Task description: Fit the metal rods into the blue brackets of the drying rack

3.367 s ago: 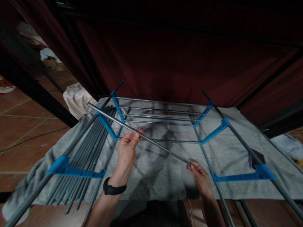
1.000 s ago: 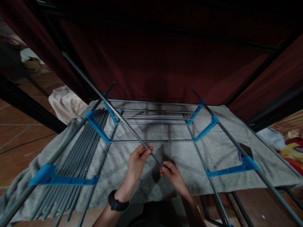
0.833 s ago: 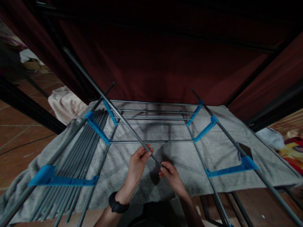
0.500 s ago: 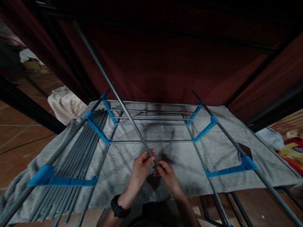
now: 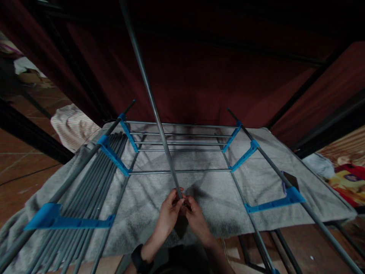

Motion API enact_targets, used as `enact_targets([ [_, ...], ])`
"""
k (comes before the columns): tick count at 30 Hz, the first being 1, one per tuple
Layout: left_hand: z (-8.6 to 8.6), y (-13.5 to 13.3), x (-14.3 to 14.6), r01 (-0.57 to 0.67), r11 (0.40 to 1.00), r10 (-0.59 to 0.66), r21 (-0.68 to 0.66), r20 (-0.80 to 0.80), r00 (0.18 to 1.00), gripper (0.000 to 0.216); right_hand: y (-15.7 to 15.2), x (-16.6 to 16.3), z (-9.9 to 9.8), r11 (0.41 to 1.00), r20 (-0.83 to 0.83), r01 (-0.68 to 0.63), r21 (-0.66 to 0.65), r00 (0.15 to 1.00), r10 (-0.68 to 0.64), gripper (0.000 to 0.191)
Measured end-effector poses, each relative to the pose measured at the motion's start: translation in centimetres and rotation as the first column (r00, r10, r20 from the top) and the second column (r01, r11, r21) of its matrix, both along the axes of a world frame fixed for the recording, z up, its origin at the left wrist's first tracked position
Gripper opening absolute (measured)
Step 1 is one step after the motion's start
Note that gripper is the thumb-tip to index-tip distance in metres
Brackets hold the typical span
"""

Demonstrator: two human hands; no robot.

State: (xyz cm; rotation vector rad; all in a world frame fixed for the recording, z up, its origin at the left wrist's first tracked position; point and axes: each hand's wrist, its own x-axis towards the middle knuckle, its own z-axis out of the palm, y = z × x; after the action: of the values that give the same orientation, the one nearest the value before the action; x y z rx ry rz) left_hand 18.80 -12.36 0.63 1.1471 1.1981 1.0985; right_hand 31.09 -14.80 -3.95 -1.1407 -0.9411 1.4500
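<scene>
A long grey metal tube (image 5: 159, 123) rises from my hands, leaning away and up to the left past the top of the view. My left hand (image 5: 169, 212) grips it near its lower end, thumb and fingers wrapped round it. Right beside it, my right hand (image 5: 195, 217) pinches at the very bottom of the tube; its fingertips partly hide that end. Behind the hands lies a rack frame of grey tubes joined by blue plastic brackets (image 5: 115, 156), with several thin crossbars (image 5: 182, 171) spanning its two sides.
Many loose grey tubes (image 5: 85, 201) lie side by side at the left on the grey blanket (image 5: 208, 213). A dark phone-like object (image 5: 291, 181) rests by the right-hand bracket (image 5: 273, 201). Dark red cloth (image 5: 199, 83) hangs behind, between dark posts. Striped fabric (image 5: 72, 127) sits beyond the left edge.
The held tube has swung closer to upright, its upper part moving right. My right hand has come in against my left at the tube's lower end. The view has shifted slightly.
</scene>
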Motion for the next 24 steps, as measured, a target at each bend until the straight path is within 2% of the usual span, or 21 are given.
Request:
enact_targets([
  [6,-0.7,-0.4,-0.2,0.066,0.997,-0.062,0.036,-0.098,0.993,0.028,-0.1,-0.2,0.0,1.000,0.054,0.010,0.028,0.998,-0.011,0.043],
  [12,-1.5,-0.7,-0.1,0.091,0.995,-0.085,0.051,-0.110,0.990,0.027,-0.2,-0.5,-0.7,0.998,0.082,0.016,0.061,0.996,-0.021,0.035],
  [19,-5.4,0.1,-1.2,0.126,0.989,-0.105,0.077,-0.240,0.965,0.049,0.3,0.8,-1.7,0.992,0.155,-0.041,0.116,0.988,0.023,0.036],
  [24,-7.1,1.2,-3.1,0.055,0.982,0.010,0.179,-0.343,0.939,0.052,1.5,3.1,-0.6,0.989,0.068,0.134,0.065,0.988,-0.138,0.049],
])
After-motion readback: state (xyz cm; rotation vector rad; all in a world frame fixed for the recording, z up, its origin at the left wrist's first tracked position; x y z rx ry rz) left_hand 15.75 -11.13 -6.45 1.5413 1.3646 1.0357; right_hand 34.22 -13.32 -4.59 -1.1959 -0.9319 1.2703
